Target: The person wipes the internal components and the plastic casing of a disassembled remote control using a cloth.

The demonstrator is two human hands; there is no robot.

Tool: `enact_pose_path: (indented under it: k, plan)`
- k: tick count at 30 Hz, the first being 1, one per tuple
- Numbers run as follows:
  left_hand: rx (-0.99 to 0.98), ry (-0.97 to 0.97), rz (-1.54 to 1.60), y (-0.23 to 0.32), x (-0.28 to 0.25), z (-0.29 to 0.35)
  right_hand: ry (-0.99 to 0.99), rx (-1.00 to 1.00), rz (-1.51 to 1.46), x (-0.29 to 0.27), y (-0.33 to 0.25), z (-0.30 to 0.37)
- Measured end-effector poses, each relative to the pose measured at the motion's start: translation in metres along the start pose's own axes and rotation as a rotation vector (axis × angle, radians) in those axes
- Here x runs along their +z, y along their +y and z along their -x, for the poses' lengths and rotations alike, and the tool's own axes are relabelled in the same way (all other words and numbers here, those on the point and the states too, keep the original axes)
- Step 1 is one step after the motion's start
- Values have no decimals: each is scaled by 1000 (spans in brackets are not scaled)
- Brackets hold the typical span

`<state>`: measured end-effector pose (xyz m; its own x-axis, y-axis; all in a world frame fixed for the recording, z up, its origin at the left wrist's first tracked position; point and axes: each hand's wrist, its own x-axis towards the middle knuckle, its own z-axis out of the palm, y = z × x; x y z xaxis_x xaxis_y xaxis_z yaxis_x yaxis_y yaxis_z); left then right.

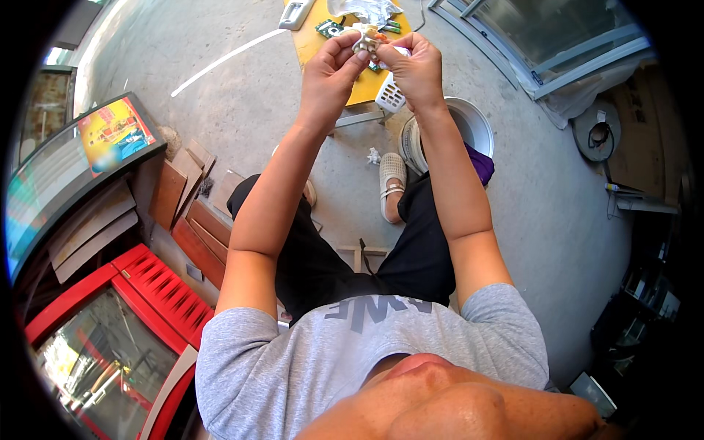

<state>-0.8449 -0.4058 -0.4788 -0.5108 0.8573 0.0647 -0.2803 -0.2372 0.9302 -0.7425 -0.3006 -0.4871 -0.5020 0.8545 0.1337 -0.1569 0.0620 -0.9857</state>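
Both my hands are raised together over the near part of a small yellow table [359,94]. The fingertips of my left hand [328,79] pinch a small silvery and whitish part [366,42] with orange bits on it; its exact kind I cannot make out. My right hand [419,77] has its thumb and fingers closed on the other side of the same part. A green circuit board [328,28] lies on the table beyond my left hand. Under my right wrist, a white slotted plastic shell [391,94] sits at the table's edge.
A clear plastic bag [370,10] and a grey-white casing [296,13] lie on the table. Right of my legs stands a white bucket [478,121] with purple cloth [480,164]. Wooden boards [169,192] and a red glass-fronted cabinet [163,297] stand at left.
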Motion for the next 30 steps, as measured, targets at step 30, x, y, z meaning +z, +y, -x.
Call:
enact_pose_path:
  k: [30]
  plan:
    - [316,113,-371,1,7,4,-28,-138,29,9,-15,13]
